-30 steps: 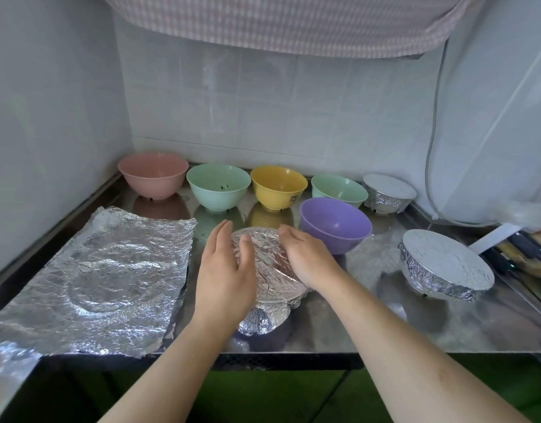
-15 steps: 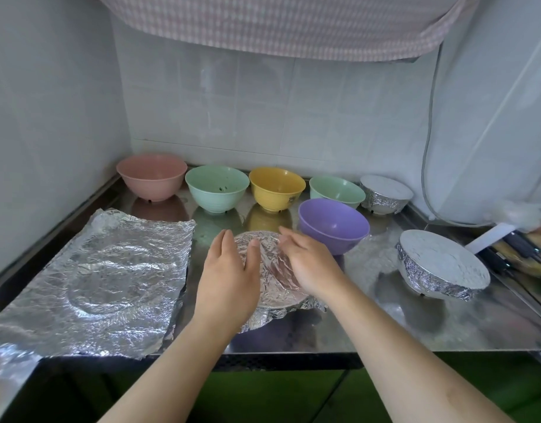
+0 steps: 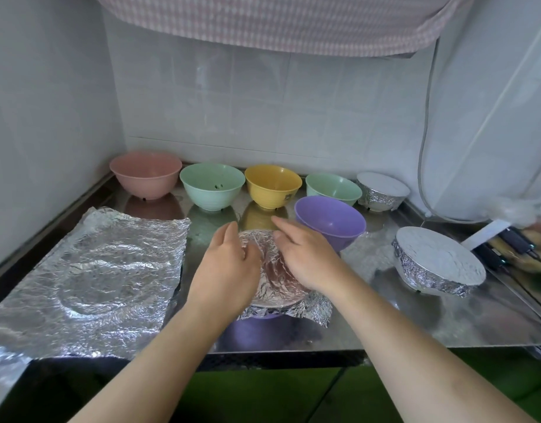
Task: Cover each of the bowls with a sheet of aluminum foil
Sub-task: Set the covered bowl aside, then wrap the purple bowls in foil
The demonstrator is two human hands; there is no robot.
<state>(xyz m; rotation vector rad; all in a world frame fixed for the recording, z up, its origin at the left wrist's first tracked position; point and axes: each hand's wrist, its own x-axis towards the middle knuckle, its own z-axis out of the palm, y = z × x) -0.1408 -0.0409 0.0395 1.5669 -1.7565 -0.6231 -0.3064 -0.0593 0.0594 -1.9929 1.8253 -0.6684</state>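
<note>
Crinkled foil [image 3: 275, 270] drapes over a purple bowl [image 3: 257, 317] at the front of the shiny steel surface [image 3: 446, 319]; both hands, left [image 3: 226, 270] and right [image 3: 308, 257], press flat on it, fingers spread, gripping nothing. Five round plastic bowls stand uncovered behind: pink [image 3: 145, 174], two green [image 3: 212, 186] [image 3: 333, 187], yellow [image 3: 272, 185], purple [image 3: 330, 221]. Two more bowls sit foil-wrapped [image 3: 382, 190] [image 3: 438, 265]. One loose wrinkled sheet [image 3: 89, 279] lies left.
</note>
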